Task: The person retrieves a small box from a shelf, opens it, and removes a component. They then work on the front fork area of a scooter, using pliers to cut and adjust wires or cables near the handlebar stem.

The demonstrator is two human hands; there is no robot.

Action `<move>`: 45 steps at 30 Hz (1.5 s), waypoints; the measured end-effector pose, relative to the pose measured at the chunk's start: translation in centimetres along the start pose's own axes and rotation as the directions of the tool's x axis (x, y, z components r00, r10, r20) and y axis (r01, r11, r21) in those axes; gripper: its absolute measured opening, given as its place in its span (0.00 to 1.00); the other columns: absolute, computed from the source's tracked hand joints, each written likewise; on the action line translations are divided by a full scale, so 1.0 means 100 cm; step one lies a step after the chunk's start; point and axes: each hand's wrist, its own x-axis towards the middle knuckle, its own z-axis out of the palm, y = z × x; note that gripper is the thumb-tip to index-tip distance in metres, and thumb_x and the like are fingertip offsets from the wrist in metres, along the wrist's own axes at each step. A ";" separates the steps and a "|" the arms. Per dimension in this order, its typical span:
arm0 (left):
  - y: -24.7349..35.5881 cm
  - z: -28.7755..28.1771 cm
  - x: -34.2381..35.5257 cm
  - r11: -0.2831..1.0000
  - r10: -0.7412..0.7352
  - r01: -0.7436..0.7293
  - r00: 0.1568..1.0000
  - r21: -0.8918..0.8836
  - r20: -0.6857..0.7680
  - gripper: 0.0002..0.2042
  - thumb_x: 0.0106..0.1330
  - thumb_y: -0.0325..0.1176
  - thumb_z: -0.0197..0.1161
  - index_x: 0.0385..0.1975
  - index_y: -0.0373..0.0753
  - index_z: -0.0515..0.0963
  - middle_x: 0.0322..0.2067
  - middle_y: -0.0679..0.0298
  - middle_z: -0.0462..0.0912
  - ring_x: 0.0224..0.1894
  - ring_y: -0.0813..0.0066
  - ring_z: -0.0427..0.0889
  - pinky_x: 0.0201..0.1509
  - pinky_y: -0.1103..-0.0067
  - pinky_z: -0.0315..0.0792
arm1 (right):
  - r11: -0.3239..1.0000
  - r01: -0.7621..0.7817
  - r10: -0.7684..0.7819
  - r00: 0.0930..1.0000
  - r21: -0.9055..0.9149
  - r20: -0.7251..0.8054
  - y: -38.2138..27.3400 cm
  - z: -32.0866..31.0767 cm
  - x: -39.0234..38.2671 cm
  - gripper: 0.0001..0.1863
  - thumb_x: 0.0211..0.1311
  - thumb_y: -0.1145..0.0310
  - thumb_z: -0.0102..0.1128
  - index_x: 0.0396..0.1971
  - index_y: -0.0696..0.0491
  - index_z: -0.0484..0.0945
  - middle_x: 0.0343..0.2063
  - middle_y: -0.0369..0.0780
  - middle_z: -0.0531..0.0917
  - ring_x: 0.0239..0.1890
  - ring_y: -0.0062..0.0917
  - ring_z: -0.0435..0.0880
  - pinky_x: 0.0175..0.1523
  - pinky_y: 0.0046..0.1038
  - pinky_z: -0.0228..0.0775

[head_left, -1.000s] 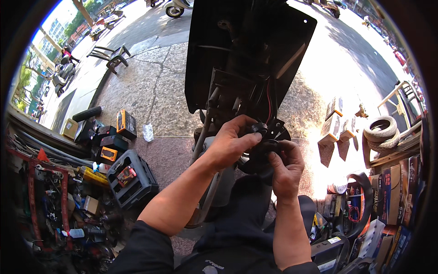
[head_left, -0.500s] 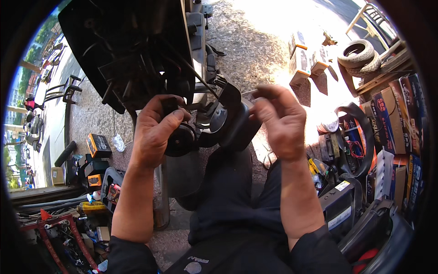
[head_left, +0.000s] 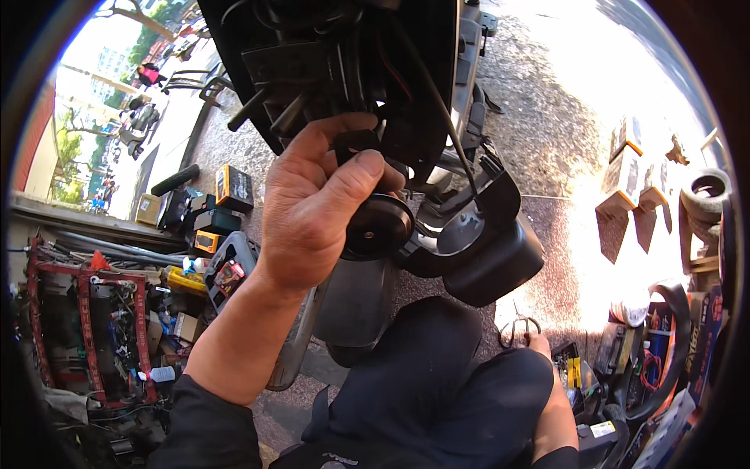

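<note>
The black body panel of a two-wheeler (head_left: pixel 226 31) fills the top centre, with its bracket, cables and a thin red wire exposed underneath. My left hand (head_left: pixel 316 195) is closed on a small black part (head_left: pixel 355 141) there, thumb across it. Just below the thumb is a round black disc, perhaps a horn (head_left: pixel 369 234). A black plastic housing (head_left: pixel 488 266) with a grey round piece hangs to the right of it. My right hand (head_left: pixel 537 341) is low, mostly hidden behind my knee, its fingertips at the handles of scissors (head_left: pixel 513 330) on the ground; its grip is unclear.
Boxes and a grey tool case (head_left: pixel 230 258) lie left, beside a red metal frame (head_left: pixel 86 313) and clutter. At right stand orange-edged cartons (head_left: pixel 623 176), stacked tyres (head_left: pixel 703 195) and more goods. A person in pink (head_left: pixel 148 72) and parked scooters are out on the street.
My right hand has left the parts and dropped down to the scissors by my knee. My left hand still grips the small part. The view has swung about.
</note>
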 end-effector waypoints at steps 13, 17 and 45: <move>-0.001 0.011 0.012 0.957 -0.186 0.137 0.966 0.257 0.178 0.42 0.67 0.25 0.66 0.76 0.35 0.46 0.43 0.57 0.82 0.39 0.83 0.79 0.41 0.84 0.75 | 0.985 -0.139 0.105 0.955 -0.105 -0.278 -0.011 0.024 0.014 0.18 0.54 0.73 0.69 0.45 0.60 0.77 0.44 0.56 0.76 0.48 0.53 0.79 0.53 0.46 0.72; -0.002 0.008 0.018 0.972 -0.188 0.144 0.952 0.188 0.243 0.35 0.67 0.25 0.66 0.72 0.36 0.55 0.41 0.61 0.81 0.40 0.85 0.79 0.42 0.85 0.75 | 0.984 -0.100 0.034 0.921 -0.150 -0.389 0.003 0.033 0.022 0.17 0.55 0.76 0.65 0.45 0.60 0.78 0.40 0.53 0.78 0.42 0.52 0.80 0.49 0.44 0.72; -0.002 0.002 0.004 0.946 -0.189 0.252 0.940 -0.204 0.284 0.13 0.69 0.22 0.61 0.52 0.37 0.72 0.42 0.64 0.83 0.42 0.80 0.83 0.48 0.82 0.78 | 0.670 0.594 -0.530 0.803 0.445 -0.274 -0.300 -0.296 -0.171 0.18 0.56 0.75 0.69 0.47 0.59 0.77 0.20 0.29 0.75 0.22 0.11 0.69 0.26 0.19 0.58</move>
